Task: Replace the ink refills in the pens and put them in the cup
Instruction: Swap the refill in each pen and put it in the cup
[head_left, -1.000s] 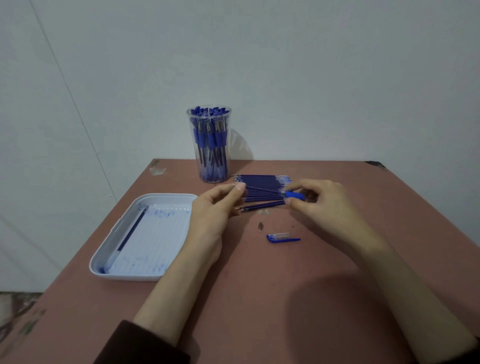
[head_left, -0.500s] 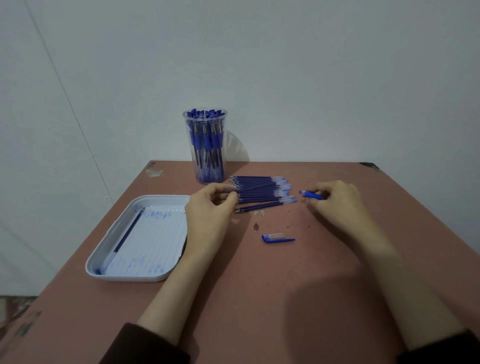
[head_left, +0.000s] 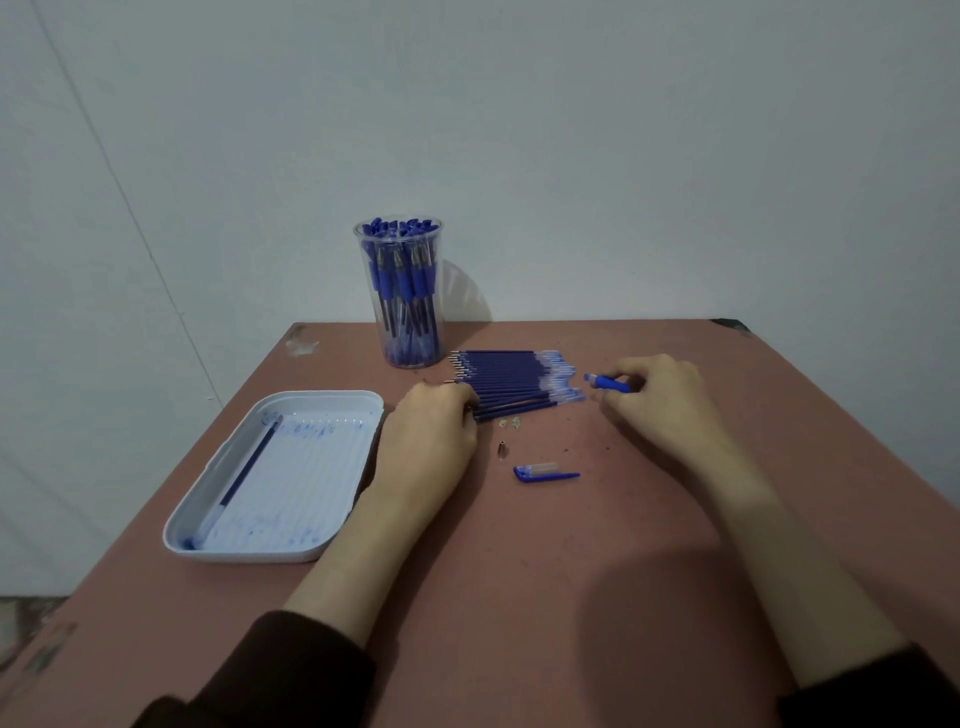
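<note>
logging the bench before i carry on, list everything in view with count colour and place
table: one, reddish brown, under everything
cup: one, clear, back centre
pens: many, blue, upright in cup
refills: pile, dark blue, centre, front-right of cup
tray: one, white, ink-stained, left
single refill: one, dark blue, in tray
pen cap: one, blue and clear, nearer than pile
metal tip: one, grey, between pile and cap
pen body: one, blue, in right hand
left hand: one, at pile's left end
right hand: one, right of pile, pinching pen body

Bare room, plain wall (head_left: 571, 156), worn table (head_left: 519, 597)
</note>
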